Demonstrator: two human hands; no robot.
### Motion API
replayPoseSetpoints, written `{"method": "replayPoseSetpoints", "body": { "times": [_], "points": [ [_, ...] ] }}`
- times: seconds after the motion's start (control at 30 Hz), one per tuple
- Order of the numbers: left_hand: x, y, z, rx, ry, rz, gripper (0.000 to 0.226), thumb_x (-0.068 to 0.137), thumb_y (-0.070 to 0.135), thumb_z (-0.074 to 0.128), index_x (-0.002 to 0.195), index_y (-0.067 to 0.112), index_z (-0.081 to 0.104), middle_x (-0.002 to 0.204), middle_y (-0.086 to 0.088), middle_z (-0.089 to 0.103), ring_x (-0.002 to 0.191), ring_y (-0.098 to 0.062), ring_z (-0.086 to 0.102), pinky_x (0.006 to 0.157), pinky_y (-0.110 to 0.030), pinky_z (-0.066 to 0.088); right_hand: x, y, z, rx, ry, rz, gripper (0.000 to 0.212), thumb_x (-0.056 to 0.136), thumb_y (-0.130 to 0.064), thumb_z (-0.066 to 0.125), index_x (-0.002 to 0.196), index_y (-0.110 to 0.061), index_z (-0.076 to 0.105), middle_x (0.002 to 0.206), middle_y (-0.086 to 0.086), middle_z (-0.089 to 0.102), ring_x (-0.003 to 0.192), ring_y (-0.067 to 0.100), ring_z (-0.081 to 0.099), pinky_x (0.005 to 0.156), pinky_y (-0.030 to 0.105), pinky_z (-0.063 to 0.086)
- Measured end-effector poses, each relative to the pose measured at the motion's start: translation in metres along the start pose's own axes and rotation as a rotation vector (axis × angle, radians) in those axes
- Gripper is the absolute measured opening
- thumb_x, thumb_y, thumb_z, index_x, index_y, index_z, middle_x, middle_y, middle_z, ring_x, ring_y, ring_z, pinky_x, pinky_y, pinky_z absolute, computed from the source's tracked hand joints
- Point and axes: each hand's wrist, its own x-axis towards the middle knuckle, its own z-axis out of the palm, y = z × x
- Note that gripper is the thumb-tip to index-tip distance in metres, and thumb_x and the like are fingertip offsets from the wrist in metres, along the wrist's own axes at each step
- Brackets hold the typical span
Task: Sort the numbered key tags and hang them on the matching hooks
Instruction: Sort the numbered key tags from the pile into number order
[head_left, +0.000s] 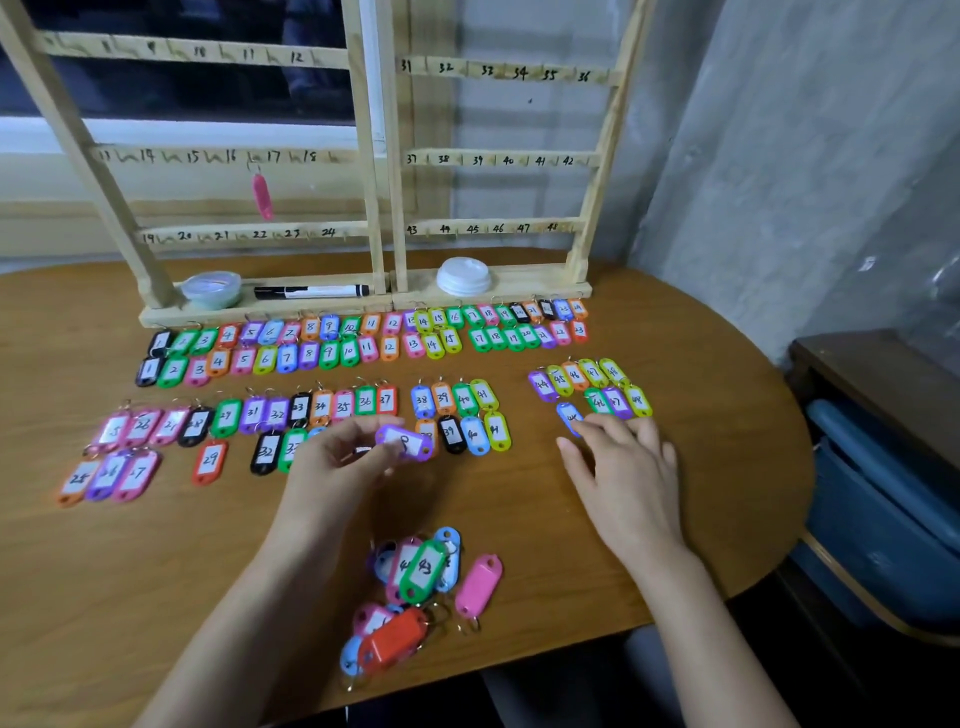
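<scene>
Colourful numbered key tags (332, 343) lie in ordered rows across the wooden table (130, 545). My left hand (337, 462) pinches a purple tag (405, 441) above the middle rows. With straight fingers, my right hand (623, 467) touches a blue tag (570, 417) below the 44–48 group (592, 387). An unsorted pile of tags (415, 577) sits near the table's front edge, between my forearms. Two wooden hook racks (384, 156) with handwritten numbers stand at the back. One pink tag (262, 195) hangs beside the 17 label.
On the rack base rest a clear round container (212, 288), a black marker (311, 291) and a stack of white lids (464, 275). A blue bin (878, 519) stands to the right of the table, below a dark shelf (883, 374).
</scene>
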Motion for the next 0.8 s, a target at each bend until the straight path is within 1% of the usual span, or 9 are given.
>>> {"method": "replayPoseSetpoints", "body": {
  "times": [0.07, 0.2, 0.27, 0.33, 0.43, 0.53, 0.67, 0.73, 0.8],
  "points": [
    [-0.001, 0.0, 0.0, 0.013, 0.003, -0.003, 0.016, 0.088, 0.002, 0.062, 0.096, 0.013, 0.072, 0.092, -0.014, 0.073, 0.082, -0.021, 0.062, 0.081, -0.038, 0.048, 0.005, 0.004, 0.0, -0.021, -0.043, 0.027, 0.036, 0.092, -0.047, 0.052, 0.11, -0.02, 0.07, 0.117, -0.007, 0.065, 0.104, 0.025, 0.052, 0.078, 0.04, 0.041],
    [-0.002, 0.0, 0.0, -0.045, 0.01, -0.007, 0.019, 0.088, -0.002, 0.062, 0.101, 0.01, 0.068, 0.079, -0.005, 0.068, 0.07, -0.015, 0.064, 0.067, -0.023, 0.053, 0.006, -0.001, -0.004, 0.069, -0.09, 0.04, 0.037, 0.092, -0.044, 0.055, 0.119, -0.021, 0.066, 0.124, -0.007, 0.061, 0.112, 0.025, 0.048, 0.085, 0.044, 0.043],
    [-0.003, 0.001, -0.003, -0.076, 0.015, -0.001, 0.019, 0.087, -0.006, 0.06, 0.097, 0.01, 0.065, 0.071, 0.001, 0.061, 0.064, -0.01, 0.061, 0.061, -0.017, 0.053, 0.001, -0.007, -0.009, 0.245, -0.077, 0.017, 0.031, 0.091, -0.039, 0.059, 0.116, -0.022, 0.067, 0.12, -0.009, 0.062, 0.112, 0.02, 0.047, 0.089, 0.045, 0.045],
    [-0.006, 0.003, -0.007, -0.085, 0.032, 0.006, 0.019, 0.088, -0.007, 0.059, 0.093, 0.01, 0.065, 0.07, 0.001, 0.059, 0.058, -0.005, 0.06, 0.055, -0.014, 0.051, -0.006, -0.016, -0.015, 0.48, -0.105, -0.027, 0.026, 0.09, -0.037, 0.061, 0.111, -0.024, 0.07, 0.112, -0.012, 0.064, 0.105, 0.013, 0.047, 0.092, 0.039, 0.045],
    [-0.015, 0.006, -0.015, -0.047, 0.064, 0.025, 0.017, 0.091, -0.002, 0.058, 0.092, 0.013, 0.067, 0.077, -0.001, 0.064, 0.061, -0.004, 0.06, 0.052, -0.012, 0.047, -0.024, -0.037, -0.028, 0.664, -0.203, -0.127, 0.037, 0.086, -0.052, 0.053, 0.109, -0.029, 0.069, 0.109, -0.02, 0.062, 0.102, 0.005, 0.048, 0.091, 0.029, 0.044],
    [-0.025, 0.003, -0.023, 0.002, 0.065, 0.047, 0.019, 0.092, 0.002, 0.058, 0.093, 0.017, 0.068, 0.09, -0.003, 0.069, 0.076, -0.009, 0.061, 0.058, -0.013, 0.049, -0.046, -0.062, -0.041, 0.648, -0.316, -0.276, 0.051, 0.082, -0.062, 0.051, 0.122, -0.033, 0.062, 0.125, -0.02, 0.053, 0.119, 0.004, 0.041, 0.102, 0.027, 0.037],
    [-0.035, 0.002, -0.034, 0.028, 0.099, 0.047, 0.019, 0.092, 0.003, 0.059, 0.09, 0.02, 0.068, 0.089, -0.005, 0.069, 0.081, -0.014, 0.061, 0.072, -0.027, 0.051, -0.069, -0.096, -0.046, 0.459, -0.537, -0.428, 0.083, 0.073, -0.078, 0.049, 0.144, -0.043, 0.026, 0.152, -0.021, 0.013, 0.141, 0.005, 0.005, 0.112, 0.031, 0.015],
    [-0.038, 0.004, -0.041, 0.032, 0.122, 0.058, 0.02, 0.092, 0.003, 0.059, 0.089, 0.02, 0.068, 0.085, -0.002, 0.068, 0.078, -0.011, 0.059, 0.066, -0.02, 0.05, -0.071, -0.108, -0.042, 0.369, -0.543, -0.462, 0.087, 0.073, -0.081, 0.046, 0.146, -0.042, 0.018, 0.154, -0.018, 0.006, 0.142, 0.008, 0.0, 0.114, 0.037, 0.013],
    [-0.04, 0.006, -0.051, 0.031, 0.142, 0.069, 0.02, 0.092, 0.003, 0.059, 0.09, 0.02, 0.067, 0.086, -0.003, 0.068, 0.077, -0.01, 0.059, 0.06, -0.014, 0.048, -0.067, -0.119, -0.037, 0.32, -0.514, -0.481, 0.086, 0.074, -0.081, 0.04, 0.147, -0.04, 0.019, 0.155, -0.014, 0.01, 0.142, 0.011, 0.003, 0.116, 0.04, 0.013]
  ]
}}
